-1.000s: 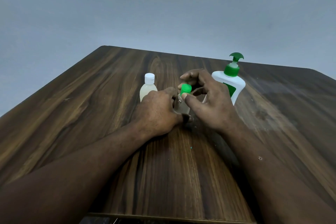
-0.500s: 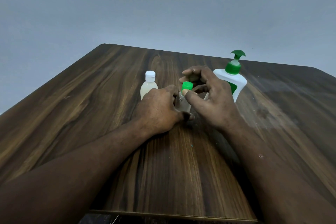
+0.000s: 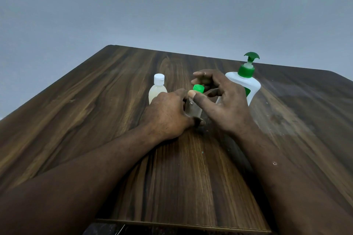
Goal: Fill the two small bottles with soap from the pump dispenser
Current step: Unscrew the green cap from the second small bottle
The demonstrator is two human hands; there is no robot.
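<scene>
Wall (image 3: 172,5): plain grey, fills the upper half. Table (image 3: 95,120): dark wood grain, fills the lower half.

Pump dispenser (image 3: 248,86): white body, green pump head, upright at the right end of the group, partly behind the right hand.

Left hand (image 3: 166,116): fingers curled round the body of the clear small bottle, heel on the table.

Right hand (image 3: 227,105): thumb tip against the side of the green cap, other fingers curled over and behind it, pinching it.

Second small bottle (image 3: 157,93): upright, just beyond the left hand and partly hidden by it. Pale cloudy liquid inside.

Clear small bottle (image 3: 193,109): upright mid-table between both hands, near the dispenser. Mostly covered, so can't tell the fill level.

White cap (image 3: 159,79): on the second bottle.

Green cap (image 3: 198,88): on the clear bottle's neck. Can't tell if it's tight.
</scene>
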